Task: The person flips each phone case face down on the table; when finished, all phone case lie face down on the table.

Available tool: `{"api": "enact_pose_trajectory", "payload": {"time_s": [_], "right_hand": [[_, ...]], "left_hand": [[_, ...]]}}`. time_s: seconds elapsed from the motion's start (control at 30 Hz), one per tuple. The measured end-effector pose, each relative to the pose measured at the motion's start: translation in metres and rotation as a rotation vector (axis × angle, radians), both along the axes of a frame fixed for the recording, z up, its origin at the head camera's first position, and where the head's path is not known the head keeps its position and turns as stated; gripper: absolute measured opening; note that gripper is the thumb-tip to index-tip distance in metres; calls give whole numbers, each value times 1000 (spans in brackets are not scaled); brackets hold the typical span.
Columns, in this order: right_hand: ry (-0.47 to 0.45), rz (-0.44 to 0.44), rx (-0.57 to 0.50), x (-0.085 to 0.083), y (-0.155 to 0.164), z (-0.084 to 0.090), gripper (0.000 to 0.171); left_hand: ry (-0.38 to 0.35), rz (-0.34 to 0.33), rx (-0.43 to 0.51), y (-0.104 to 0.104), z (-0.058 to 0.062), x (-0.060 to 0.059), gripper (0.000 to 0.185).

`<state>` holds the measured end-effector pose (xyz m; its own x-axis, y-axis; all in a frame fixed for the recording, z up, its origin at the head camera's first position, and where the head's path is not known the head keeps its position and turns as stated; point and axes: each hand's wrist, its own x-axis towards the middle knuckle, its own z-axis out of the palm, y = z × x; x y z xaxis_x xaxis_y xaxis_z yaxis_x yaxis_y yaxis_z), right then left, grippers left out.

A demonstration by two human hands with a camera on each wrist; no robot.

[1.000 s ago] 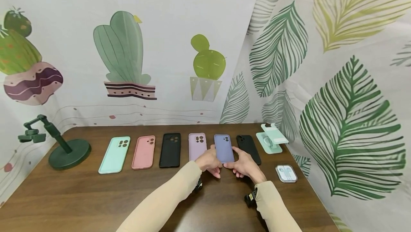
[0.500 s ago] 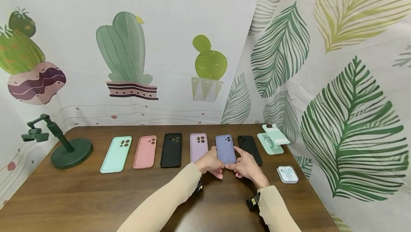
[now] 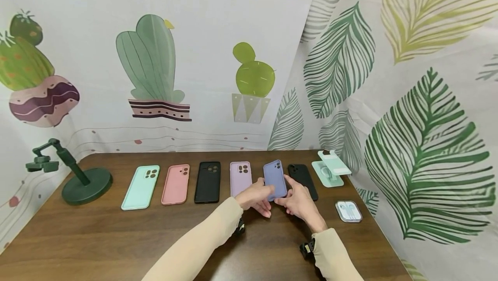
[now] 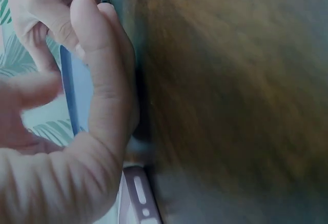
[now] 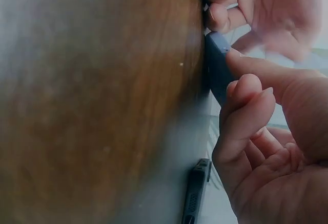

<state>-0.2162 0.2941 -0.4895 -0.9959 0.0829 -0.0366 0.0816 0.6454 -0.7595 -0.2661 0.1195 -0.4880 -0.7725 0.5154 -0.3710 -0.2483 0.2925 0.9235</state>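
Your left hand (image 3: 254, 195) and right hand (image 3: 297, 201) both pinch the near end of the blue case (image 3: 274, 179), fingers curled on its edges. A moment ago it lay flat in the row; now it is tipped up off the table (image 3: 97, 237), skewed slightly. That looks like the pick-up starting. The lilac case (image 3: 240, 178) and black case (image 3: 302, 179) beside it have not shifted.

6 phone cases (image 3: 207, 182) in a row across the worktop (image 3: 116, 237); stand (image 3: 78, 177) far left, charger (image 3: 330, 170) far right, earphone box (image 3: 348, 210) before charger.
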Motion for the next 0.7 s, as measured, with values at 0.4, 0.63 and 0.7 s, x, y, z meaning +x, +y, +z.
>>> {"api": "enact_pose_trajectory", "payload": {"time_s": [0.4,0.63,0.7], "right_hand": [[53,6,47,3,-13,10,95],[50,27,43,2,-14,9,96],[52,36,43,0,-13,8,96]], "left_hand": [[5,24,-45,8,3,0,101],[-16,21,16,4,-2,-4,68],[-29,21,29,2,-2,-5,68]]}}
